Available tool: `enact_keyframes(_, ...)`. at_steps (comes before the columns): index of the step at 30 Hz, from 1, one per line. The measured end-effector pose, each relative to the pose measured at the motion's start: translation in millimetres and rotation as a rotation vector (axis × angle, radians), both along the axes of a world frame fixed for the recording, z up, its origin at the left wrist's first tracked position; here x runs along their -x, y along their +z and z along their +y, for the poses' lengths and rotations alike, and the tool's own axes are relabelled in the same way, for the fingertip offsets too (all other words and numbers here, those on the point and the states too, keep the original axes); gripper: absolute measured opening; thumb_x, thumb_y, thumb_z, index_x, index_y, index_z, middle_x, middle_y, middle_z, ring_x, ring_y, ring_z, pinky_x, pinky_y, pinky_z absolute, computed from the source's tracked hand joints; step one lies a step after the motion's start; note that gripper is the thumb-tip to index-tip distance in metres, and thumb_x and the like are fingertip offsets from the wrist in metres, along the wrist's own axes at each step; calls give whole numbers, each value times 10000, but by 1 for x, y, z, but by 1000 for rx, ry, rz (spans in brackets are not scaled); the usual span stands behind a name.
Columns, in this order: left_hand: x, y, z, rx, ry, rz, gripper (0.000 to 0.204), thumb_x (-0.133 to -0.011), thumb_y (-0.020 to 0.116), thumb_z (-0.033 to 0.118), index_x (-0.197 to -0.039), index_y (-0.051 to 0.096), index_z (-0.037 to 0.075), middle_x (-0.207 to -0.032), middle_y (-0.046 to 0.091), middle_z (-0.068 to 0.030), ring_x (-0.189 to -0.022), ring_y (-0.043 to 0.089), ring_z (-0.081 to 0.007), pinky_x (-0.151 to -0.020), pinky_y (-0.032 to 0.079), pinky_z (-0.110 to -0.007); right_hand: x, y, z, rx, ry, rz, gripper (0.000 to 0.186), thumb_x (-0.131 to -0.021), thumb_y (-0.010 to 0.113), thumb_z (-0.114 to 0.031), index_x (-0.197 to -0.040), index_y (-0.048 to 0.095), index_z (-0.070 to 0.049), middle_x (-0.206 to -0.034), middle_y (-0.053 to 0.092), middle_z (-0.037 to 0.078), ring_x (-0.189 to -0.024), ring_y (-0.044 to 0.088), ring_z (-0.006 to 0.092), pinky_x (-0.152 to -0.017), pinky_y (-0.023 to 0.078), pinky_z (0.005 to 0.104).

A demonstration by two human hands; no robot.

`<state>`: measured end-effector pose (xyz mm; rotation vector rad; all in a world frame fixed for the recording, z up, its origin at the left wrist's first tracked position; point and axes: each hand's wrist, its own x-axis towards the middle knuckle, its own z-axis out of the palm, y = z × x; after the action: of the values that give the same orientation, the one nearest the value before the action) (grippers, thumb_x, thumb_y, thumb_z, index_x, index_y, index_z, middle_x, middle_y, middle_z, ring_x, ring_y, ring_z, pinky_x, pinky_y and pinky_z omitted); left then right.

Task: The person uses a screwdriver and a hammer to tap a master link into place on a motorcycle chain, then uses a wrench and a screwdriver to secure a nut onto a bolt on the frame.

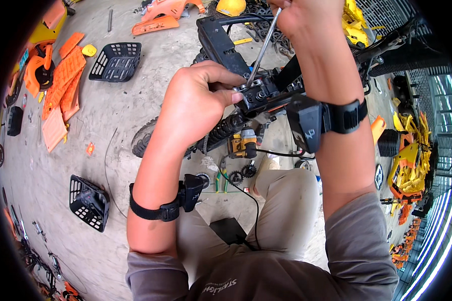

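My right hand (pixel 306 20) is at the top edge, closed around the upper part of a long silver rod-shaped tool (pixel 264 49). This tool slants down to a black metal bracket (pixel 258 95) with bolts, part of a black vehicle frame (pixel 221 45). Its handle end is hidden by the hand and the picture's edge. At the bracket's left side, my left hand (pixel 201 90) pinches with thumb and forefinger close to the tool's lower end. What lies between those fingertips is too small to make out. A black coil spring shock absorber (pixel 227 128) sits below the bracket.
On the concrete below the frame lie a yellow-black power drill (pixel 243 144), green-handled pliers (pixel 221 176) and dark gears (pixel 235 177). Black baskets (pixel 116 61) and orange panels (pixel 64 75) are at the left. Yellow and orange parts (pixel 411 160) are heaped at the right. A black cable (pixel 241 189) crosses my lap.
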<state>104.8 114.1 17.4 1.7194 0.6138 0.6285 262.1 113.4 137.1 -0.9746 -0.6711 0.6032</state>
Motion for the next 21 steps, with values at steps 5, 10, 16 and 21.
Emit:
enact_keyframes(5,0,3,-1,-13,-6,17,229,-766,745,-110,-990,744,-61,-993,700,-85,-851,654,-143,-761,552,-267,-10,-8,20,119,38,51,387,-1075,424,-428,-824,437,-134,-559,294,-61,-410,211,84,-386,168,267)
enact_keyframes(10,0,3,-2,18,-2,3,231,-768,750,-98,-996,743,-60,-988,706,-88,-857,659,-146,-773,548,-272,-10,-11,28,195,57,46,388,-1072,428,-425,-827,449,-126,-555,289,-63,-413,214,85,-392,163,267)
enact_keyframes(16,4,1,-1,-8,-1,13,236,-776,756,-81,-1010,746,-51,-985,708,-82,-852,655,-146,-779,542,-272,-16,-27,49,273,72,121,383,-1072,426,-416,-804,458,-144,-548,289,-58,-417,219,90,-396,173,277)
enact_keyframes(21,4,4,1,-12,-21,39,252,-775,771,-67,-1025,746,-45,-985,705,-77,-866,645,-143,-783,529,-266,-31,-28,42,231,91,205,389,-1067,434,-428,-789,416,-157,-553,272,-54,-414,220,96,-393,172,282)
